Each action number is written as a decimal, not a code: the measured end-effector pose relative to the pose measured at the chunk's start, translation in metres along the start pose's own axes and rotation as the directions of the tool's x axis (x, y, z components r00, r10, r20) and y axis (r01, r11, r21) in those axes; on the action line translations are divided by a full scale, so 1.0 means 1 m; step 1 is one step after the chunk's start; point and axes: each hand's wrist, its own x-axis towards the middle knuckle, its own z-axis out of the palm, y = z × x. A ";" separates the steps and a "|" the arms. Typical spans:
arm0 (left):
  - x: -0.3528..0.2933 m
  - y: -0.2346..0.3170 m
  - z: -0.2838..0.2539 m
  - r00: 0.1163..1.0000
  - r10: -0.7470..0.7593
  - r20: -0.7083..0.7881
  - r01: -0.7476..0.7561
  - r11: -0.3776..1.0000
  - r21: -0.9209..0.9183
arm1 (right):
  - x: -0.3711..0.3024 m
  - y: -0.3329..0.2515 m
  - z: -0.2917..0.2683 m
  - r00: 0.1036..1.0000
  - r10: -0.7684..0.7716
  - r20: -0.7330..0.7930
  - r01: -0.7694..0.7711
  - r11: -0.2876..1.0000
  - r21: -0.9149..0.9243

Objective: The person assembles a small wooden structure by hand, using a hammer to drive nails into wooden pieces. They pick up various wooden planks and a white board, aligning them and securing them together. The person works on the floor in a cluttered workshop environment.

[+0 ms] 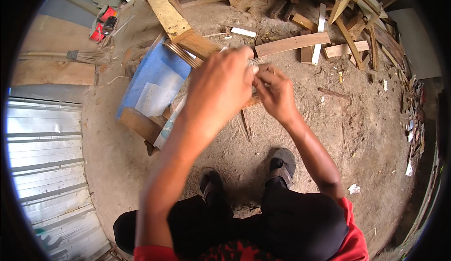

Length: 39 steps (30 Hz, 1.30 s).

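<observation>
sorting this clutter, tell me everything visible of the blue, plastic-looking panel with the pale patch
The blue, plastic-looking panel is broad and looks smooth, its exact material uncertain. A pale, roughly rectangular patch covers part of its lower half. It slants from lower left to upper right, left of centre. Thin brown wooden strips lie by its upper right edge, a broad brown wooden piece by its lower end; contact is unclear.

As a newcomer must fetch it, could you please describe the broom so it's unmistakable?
Find the big ribbed metal sheet at lower left. Above it in the picture is a brown board, and along that board's upper edge runs the broom. Its thin handle and flared bristle head, pointing right, set it apart from the flat boards beside it.
</observation>
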 end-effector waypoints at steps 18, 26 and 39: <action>-0.023 -0.100 -0.006 0.965 0.261 0.005 -0.260 0.961 -0.100 | 0.010 -0.004 0.019 0.983 -0.171 -0.060 0.151 0.956 -0.253; -0.029 -0.103 -0.007 0.971 0.240 -0.025 -0.240 0.955 -0.174 | 0.005 -0.017 0.029 0.983 -0.044 -0.178 0.010 0.982 -0.188; -0.029 -0.105 -0.006 0.969 0.245 -0.031 -0.246 0.952 -0.180 | 0.013 -0.007 0.039 0.974 0.075 -0.214 -0.045 0.989 0.143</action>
